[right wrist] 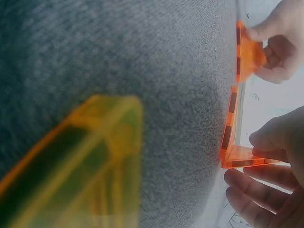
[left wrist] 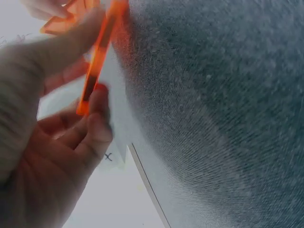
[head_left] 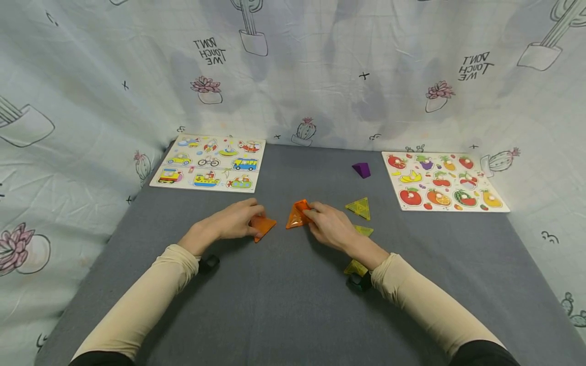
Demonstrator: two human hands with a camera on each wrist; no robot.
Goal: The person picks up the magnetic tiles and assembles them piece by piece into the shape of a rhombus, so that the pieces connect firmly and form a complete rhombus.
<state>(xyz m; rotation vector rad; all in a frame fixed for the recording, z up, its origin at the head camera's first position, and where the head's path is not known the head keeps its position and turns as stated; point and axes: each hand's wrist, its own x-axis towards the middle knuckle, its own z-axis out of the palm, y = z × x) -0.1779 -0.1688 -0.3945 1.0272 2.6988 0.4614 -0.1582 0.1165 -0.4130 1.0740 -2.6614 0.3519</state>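
In the head view, my left hand (head_left: 235, 221) grips an orange triangular tile (head_left: 264, 226) between thumb and fingers, tilted above the grey cloth. The left wrist view shows this tile (left wrist: 97, 61) edge-on. To its right, my right hand (head_left: 334, 226) pinches one of two orange triangular tiles (head_left: 296, 218) that meet along an edge. From the right wrist, the pinched tile (right wrist: 240, 154) stands at an angle to the other tile (right wrist: 229, 118), which lies along the cloth. A small gap separates the left hand's tile from this pair.
Yellow triangular tiles (head_left: 359, 208) lie near the right forearm, partly covered by it. A purple block (head_left: 361, 170) is farther back. A vehicle puzzle board (head_left: 155, 184) lies back left, a fruit puzzle board (head_left: 501, 208) back right. A printed curtain (head_left: 320, 96) hangs behind the table.
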